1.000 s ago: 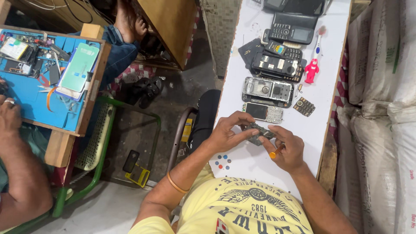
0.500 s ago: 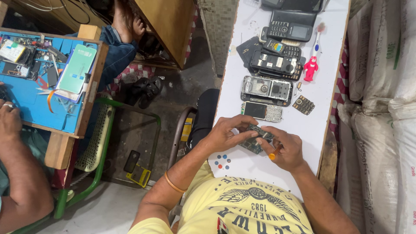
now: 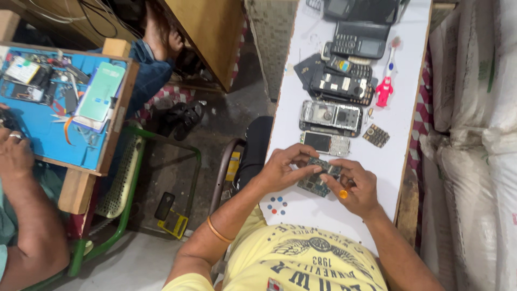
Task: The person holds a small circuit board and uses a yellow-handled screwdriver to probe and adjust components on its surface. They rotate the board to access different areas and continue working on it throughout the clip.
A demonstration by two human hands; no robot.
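Both my hands meet over the near part of a long white table (image 3: 401, 134). My left hand (image 3: 280, 171), with an orange bangle on its wrist, grips the left side of a small dark phone circuit board (image 3: 315, 183). My right hand (image 3: 360, 188) pinches the board's right end. A small orange round thing (image 3: 343, 194) shows at my right thumb; I cannot tell what it is. Just beyond the board lies a slim phone with a keypad (image 3: 325, 143).
Farther along the table lie an opened phone frame (image 3: 330, 116), a loose keypad (image 3: 375, 135), several dark phones (image 3: 344, 83) and a red toothbrush-like figure (image 3: 384, 91). White sacks (image 3: 474, 108) line the right. At left, another person's arm (image 3: 21, 205) rests by a blue work mat (image 3: 43, 124).
My hands have stayed on the circuit board, and my left fingers have shifted slightly over it. The view has drifted a little.
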